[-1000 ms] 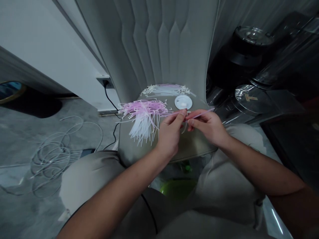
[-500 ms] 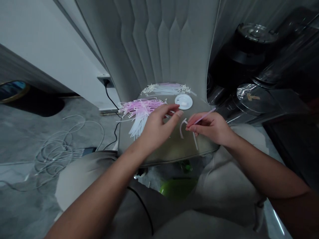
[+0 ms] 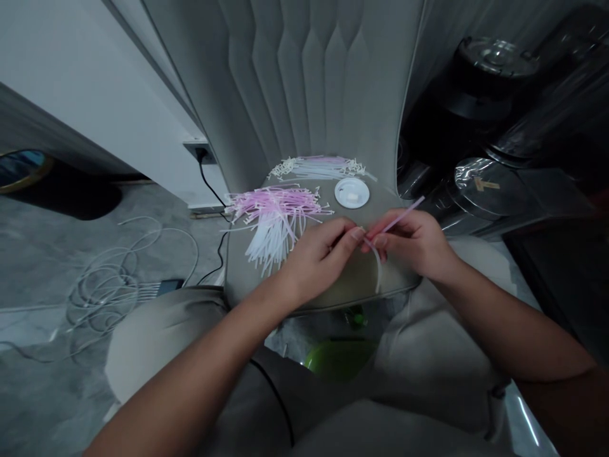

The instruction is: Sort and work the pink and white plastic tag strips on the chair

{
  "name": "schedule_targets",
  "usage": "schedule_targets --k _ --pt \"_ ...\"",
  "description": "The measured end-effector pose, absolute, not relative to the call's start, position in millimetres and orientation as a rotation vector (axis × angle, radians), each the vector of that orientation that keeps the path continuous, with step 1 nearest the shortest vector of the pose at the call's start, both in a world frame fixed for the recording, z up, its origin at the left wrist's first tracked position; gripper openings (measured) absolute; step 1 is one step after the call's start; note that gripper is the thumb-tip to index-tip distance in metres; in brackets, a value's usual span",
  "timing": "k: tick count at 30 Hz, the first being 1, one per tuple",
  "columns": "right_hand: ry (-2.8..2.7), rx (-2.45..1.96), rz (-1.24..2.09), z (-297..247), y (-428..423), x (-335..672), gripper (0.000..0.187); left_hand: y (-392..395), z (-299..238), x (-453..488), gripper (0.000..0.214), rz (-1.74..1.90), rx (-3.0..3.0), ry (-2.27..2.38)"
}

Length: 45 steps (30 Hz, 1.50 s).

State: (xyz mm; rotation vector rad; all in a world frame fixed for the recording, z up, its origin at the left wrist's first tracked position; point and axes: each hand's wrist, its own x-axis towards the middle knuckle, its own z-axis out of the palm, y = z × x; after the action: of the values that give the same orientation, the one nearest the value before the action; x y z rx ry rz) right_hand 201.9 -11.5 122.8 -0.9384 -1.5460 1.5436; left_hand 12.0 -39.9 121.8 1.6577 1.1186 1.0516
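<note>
Both hands work together just above the front half of a cushioned chair seat (image 3: 242, 285), wrists apart and fingertips meeting. The right hand (image 3: 409, 244) pinches a thin pink plastic strip (image 3: 402, 216) between thumb and fingers, its free end angled up and away from the seat. The left hand (image 3: 321, 260) is curled, its thumb and forefinger closed on something too small to make out, right against the other hand's fingertips. A white strip (image 3: 379, 270) hangs from that meeting point toward the seat's front edge. Just left of the hands, a heap of pink and white plastic strips (image 3: 276, 219) lies on the seat, spilling over its left side. Further back, along the seat's rear edge, sits a bundle of strips with small knobbed ends (image 3: 318, 168) – and in front of it a round white disc (image 3: 351, 192). Beyond the seat's right side stand black canisters with metal lids (image 3: 495, 60); off its left side, a coil of white cable (image 3: 107, 292) lies on the floor – below its front edge, a green bowl (image 3: 340, 358)
</note>
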Motion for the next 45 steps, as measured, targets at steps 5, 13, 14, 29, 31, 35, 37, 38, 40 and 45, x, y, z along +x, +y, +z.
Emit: schedule_targets --k 5,13,14,29,31,35,37,38,40,45 --pt "-1.399 -0.916 1.427 119 -11 200 0.014 -44 126 15 0.016 1.261 1.669 1.231" --pt "-1.383 -1.074 1.226 113 11 201 0.017 -44 121 32 0.022 1.309 1.162 1.27" --pt "-1.398 -1.099 1.181 111 22 201 0.018 -44 119 35 0.025 1.3 1.066 1.239" --pt "-2.172 -1.512 0.831 58 140 200 0.018 -36 99 34 0.032 1.107 0.323 0.958" --pt "-2.27 -1.493 0.733 61 140 201 0.016 -34 99 31 0.032 1.122 0.321 0.968" --pt "-2.465 -1.412 0.581 60 142 205 0.018 -33 99 31 0.03 1.142 0.353 1.008" --pt "-2.551 -1.388 0.477 57 142 206 0.02 -33 100 33 0.027 1.141 0.361 1.038" --pt "-2.584 -1.378 0.425 55 141 207 0.02 -32 100 33 0.025 1.138 0.363 1.057" --pt "-2.643 -1.347 0.337 52 139 206 0.02 -32 101 35 0.023 1.129 0.376 1.089" --pt "-2.749 -1.264 0.211 46 134 203 0.022 -32 100 37 0.023 1.116 0.406 1.099"
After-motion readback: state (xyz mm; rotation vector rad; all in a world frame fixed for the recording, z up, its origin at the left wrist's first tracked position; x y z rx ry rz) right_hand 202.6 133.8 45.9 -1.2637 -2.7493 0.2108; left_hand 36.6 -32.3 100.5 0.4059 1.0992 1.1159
